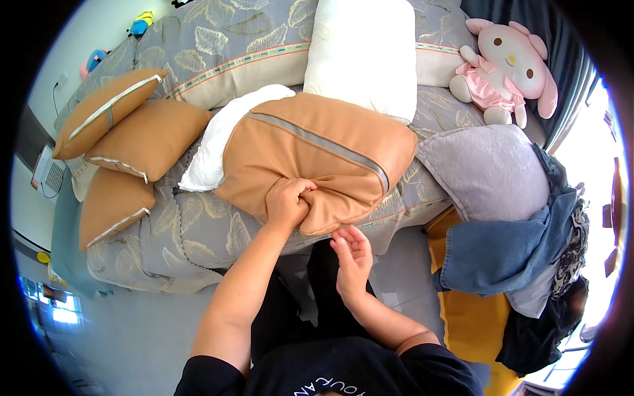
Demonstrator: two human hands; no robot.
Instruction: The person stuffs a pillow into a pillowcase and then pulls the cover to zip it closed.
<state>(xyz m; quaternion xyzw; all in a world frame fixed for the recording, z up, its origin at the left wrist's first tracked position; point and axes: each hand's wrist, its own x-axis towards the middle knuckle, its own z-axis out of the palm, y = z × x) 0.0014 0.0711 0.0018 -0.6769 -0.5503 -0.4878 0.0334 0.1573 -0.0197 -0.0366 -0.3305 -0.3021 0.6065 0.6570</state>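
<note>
A large tan cushion cover [300, 148] with a grey stripe lies in front of me on the sofa. My left hand [287, 203] is closed around a bunched fold of its near side, and creases spread out from the grip. Just off the cover's near corner is my right hand [352, 254], fingers loosely curved and apart, holding nothing. A white cushion [218, 135] shows partly from behind the cover's left side; whether it goes inside the cover is hidden. Behind the cover stands a cream cushion [362, 56].
Several tan zippered cushions [155, 135] are stacked at the left on the leaf-patterned sofa [218, 36]. A pink plush toy [508, 69] sits at the back right. Nearer on the right are a grey pillow [489, 168], a denim garment [502, 251] and a black cloth [538, 330].
</note>
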